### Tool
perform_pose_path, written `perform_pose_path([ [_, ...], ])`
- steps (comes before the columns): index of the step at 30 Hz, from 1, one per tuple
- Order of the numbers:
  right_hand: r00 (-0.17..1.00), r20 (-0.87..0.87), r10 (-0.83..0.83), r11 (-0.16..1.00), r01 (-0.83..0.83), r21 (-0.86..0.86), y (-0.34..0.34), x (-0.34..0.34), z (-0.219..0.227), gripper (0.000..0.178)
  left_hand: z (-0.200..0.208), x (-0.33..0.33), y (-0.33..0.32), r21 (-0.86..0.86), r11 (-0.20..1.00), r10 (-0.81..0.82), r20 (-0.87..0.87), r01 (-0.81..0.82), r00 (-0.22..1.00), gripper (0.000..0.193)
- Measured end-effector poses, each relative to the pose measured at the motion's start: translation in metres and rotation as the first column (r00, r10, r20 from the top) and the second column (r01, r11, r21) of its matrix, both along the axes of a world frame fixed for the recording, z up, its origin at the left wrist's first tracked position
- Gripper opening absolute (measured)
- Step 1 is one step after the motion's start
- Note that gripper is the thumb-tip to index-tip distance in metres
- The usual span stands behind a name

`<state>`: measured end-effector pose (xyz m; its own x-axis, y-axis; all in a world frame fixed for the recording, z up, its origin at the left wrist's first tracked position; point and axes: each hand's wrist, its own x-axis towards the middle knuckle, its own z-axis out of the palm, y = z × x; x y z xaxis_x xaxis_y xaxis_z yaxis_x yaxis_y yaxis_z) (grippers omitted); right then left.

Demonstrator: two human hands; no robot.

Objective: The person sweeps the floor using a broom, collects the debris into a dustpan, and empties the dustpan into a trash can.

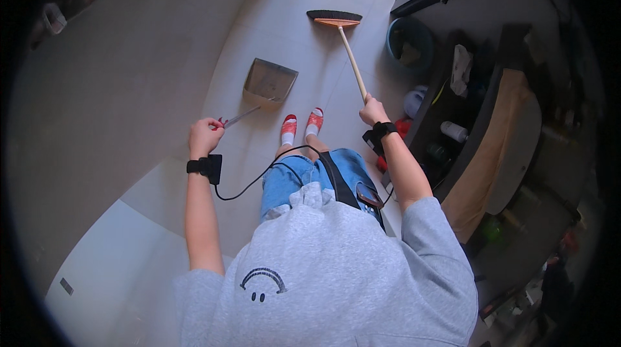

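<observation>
My right hand (374,111) is closed around the pale stick of a broom (353,62). Its orange head with dark bristles (334,16) rests on the floor ahead of me, away from the dustpan. On the left, my left hand (204,137) grips the red end of a thin grey handle (242,116). That handle runs toward the near edge of a brownish dustpan (270,80), which lies on the floor ahead of my feet. Both wrists wear black straps with small boxes. Any dirt inside the pan is too unclear to make out.
Light glossy tiles (284,36) cover the floor. A blue-green bin (409,43) stands at the far right. Beside me on the right is a dark shelf unit with a white bottle (454,131) and a brown cloth-like cover (495,146). A black cable (246,195) hangs from my left wrist.
</observation>
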<state>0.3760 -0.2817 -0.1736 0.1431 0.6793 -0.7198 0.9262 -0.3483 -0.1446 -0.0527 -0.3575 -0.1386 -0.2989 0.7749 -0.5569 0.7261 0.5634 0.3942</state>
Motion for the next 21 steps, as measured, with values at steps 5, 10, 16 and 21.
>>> perform_pose_path([
  [5, 0.987, -0.064, -0.145, 0.988, 0.149, 0.05, 0.001, 0.005, 0.004, 0.043, 0.016, 0.015, 0.013, -0.031, 1.0, -0.006, -0.014, 0.005, 1.0, 0.017],
  [10, 0.961, -0.155, -0.228, 0.974, 0.226, -0.029, 0.029, 0.012, 0.017, 0.032, 0.018, 0.029, 0.023, -0.072, 0.997, -0.009, -0.017, 0.008, 1.0, 0.016],
  [16, 0.957, -0.156, -0.244, 0.968, 0.232, -0.096, 0.061, 0.011, 0.023, 0.025, 0.024, 0.041, 0.029, -0.043, 0.999, -0.032, -0.025, 0.031, 0.999, 0.017],
  [21, 0.938, -0.19, -0.291, 0.957, 0.285, -0.057, 0.05, 0.013, 0.016, 0.013, 0.035, 0.048, 0.032, -0.054, 0.996, -0.07, -0.025, 0.069, 0.997, 0.019],
])
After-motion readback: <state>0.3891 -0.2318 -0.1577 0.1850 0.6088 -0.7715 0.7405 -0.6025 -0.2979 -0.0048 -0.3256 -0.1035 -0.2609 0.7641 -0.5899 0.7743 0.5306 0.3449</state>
